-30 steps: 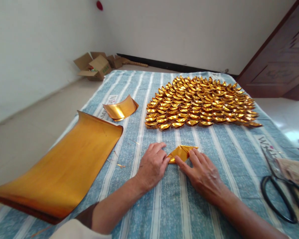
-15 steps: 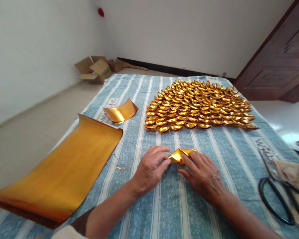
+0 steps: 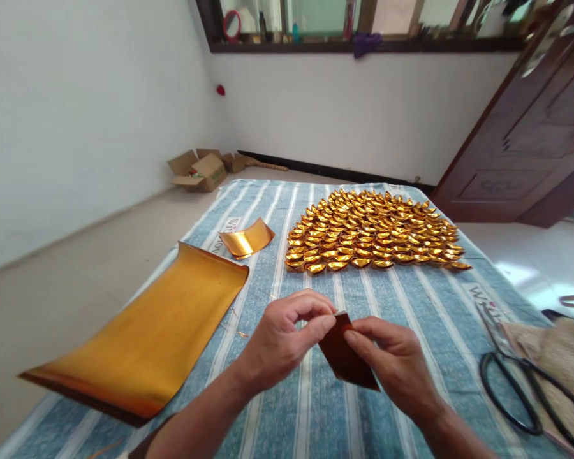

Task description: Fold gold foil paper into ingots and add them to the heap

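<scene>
Between both hands a folded piece of gold foil paper (image 3: pixel 348 357) is held up over the cloth, its darker side towards me. My left hand (image 3: pixel 291 328) pinches its upper left corner between thumb and fingers. Thumb and index finger of my right hand (image 3: pixel 395 357) grip its upper right edge. Beyond them, on the right half of the table, sit many folded gold paper ingots (image 3: pixel 370 233) in close rows. A small curved stack of gold foil paper (image 3: pixel 249 240) lies farther left. Nearer, a large gold foil sheet (image 3: pixel 148 331) with curled ends covers the table's left side.
Black-handled scissors (image 3: pixel 509 382) lie at the right edge beside a beige cloth item (image 3: pixel 567 350). The table has a blue striped tablecloth (image 3: pixel 287 408). Open cardboard boxes (image 3: pixel 203 172) stand on the floor at the back left; a brown door (image 3: pixel 507 146) is at right.
The folded gold paper has been lifted off the cloth and turned, so its dark side shows. Both hands now pinch its upper part. My view has tilted up, bringing a window ledge into sight.
</scene>
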A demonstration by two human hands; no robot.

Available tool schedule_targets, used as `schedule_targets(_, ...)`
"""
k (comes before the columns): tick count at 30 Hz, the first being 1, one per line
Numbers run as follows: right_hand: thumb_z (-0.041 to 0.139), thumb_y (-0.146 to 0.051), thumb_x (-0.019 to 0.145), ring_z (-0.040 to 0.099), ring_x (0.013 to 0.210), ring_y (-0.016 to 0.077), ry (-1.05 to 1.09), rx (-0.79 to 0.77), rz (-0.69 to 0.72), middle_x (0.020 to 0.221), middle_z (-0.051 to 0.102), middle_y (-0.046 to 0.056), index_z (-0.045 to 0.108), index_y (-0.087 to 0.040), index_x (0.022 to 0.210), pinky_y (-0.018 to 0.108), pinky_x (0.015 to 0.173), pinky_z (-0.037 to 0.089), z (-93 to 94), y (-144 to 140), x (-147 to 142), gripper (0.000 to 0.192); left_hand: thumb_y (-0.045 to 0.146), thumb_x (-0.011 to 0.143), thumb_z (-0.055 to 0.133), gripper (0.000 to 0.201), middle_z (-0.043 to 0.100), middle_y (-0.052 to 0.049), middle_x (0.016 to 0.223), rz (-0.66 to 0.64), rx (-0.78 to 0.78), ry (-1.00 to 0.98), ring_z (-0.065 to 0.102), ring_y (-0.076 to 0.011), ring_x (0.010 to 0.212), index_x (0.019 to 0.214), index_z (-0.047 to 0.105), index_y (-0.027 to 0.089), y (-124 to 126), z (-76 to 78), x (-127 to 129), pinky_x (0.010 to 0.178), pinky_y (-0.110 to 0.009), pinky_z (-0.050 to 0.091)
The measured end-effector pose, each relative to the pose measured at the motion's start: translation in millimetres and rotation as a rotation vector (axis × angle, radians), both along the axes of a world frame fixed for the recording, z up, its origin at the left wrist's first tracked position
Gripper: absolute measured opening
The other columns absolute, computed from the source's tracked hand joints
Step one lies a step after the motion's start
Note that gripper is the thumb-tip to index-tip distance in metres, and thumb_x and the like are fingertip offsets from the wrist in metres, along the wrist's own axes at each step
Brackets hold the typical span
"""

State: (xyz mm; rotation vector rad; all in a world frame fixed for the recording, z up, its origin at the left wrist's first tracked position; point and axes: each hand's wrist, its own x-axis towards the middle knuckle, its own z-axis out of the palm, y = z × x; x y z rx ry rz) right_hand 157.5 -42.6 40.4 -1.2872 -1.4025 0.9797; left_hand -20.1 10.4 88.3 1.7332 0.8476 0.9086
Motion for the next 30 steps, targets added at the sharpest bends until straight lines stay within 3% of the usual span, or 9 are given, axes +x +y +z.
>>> schedule_targets(4, 0.066, -0.044, 0.081, 0.058, 0.059, 0.0135, 0.228, -0.121, -0.034, 0.066, 0.068, 0.000, 0.074, -0.020, 0.077, 0.024, 0.054, 0.045, 1.1, -8, -8, 0.025, 0.029, 0.069, 0.075, 0.024, 0.071, -0.007, 0.089, 0.038, -0.445, -0.262, 0.064, -0.0201, 0.082, 0.089, 0.072, 0.015, -10, -7.8, -2, 0.077, -0.031, 0.048)
schedule_targets(7, 0.069, -0.044, 0.079, 0.060, 0.064, 0.0142, 0.329, -0.150, -0.047, 0.071, 0.070, 0.001, 0.074, -0.021, 0.079, 0.025, 0.058, 0.046, -3.6, -12, -15, 0.023, 0.028, 0.066, 0.077, 0.028, 0.072, -0.007, 0.087, 0.028, -0.636, -0.372, 0.063, -0.0193, 0.082, 0.090, 0.073, 0.014, -20, -16.1, 3, 0.080, -0.030, 0.046)
schedule_targets(12, 0.068, -0.043, 0.079, 0.062, 0.063, 0.0154, 0.362, -0.159, -0.045, 0.070, 0.070, 0.001, 0.072, -0.020, 0.077, 0.027, 0.060, 0.049, -8.4, -19, -21, 0.024, 0.026, 0.069, 0.076, 0.017, 0.070, -0.004, 0.078, 0.112, -0.665, -0.449, 0.060, -0.0142, 0.073, 0.080, 0.074, 0.013, -32, -23.0, 16, 0.071, -0.024, 0.044)
schedule_targets(19, 0.069, -0.038, 0.076, 0.065, 0.074, 0.0193, 0.048, 0.027, -0.212, 0.078, 0.072, 0.003, 0.072, -0.020, 0.080, 0.031, 0.072, 0.051, 4.2, -15, -6, 0.018, 0.026, 0.068, 0.076, 0.019, 0.072, -0.007, 0.075, 0.111, -0.755, -0.427, 0.063, -0.0156, 0.071, 0.079, 0.075, 0.011, -31, -17.0, 24, 0.070, -0.025, 0.045)
schedule_targets(24, 0.068, -0.038, 0.079, 0.062, 0.069, 0.0157, 0.211, 0.002, -0.129, 0.073, 0.068, 0.001, 0.071, -0.020, 0.080, 0.028, 0.066, 0.050, 7.0, -7, 0, 0.018, 0.027, 0.065, 0.079, 0.020, 0.072, -0.007, 0.073, 0.097, -0.784, -0.396, 0.065, -0.0170, 0.069, 0.076, 0.074, 0.011, -30, -13.9, 30, 0.070, -0.027, 0.047)
schedule_targets(30, 0.069, -0.040, 0.078, 0.059, 0.065, 0.0139, 0.298, -0.048, -0.160, 0.070, 0.066, -0.001, 0.069, -0.019, 0.078, 0.026, 0.063, 0.048, 4.4, -8, -4, 0.021, 0.026, 0.062, 0.079, 0.021, 0.073, -0.008, 0.072, 0.120, -0.816, -0.369, 0.066, -0.0191, 0.069, 0.075, 0.073, 0.010, -30, -15.5, 36, 0.068, -0.028, 0.048)
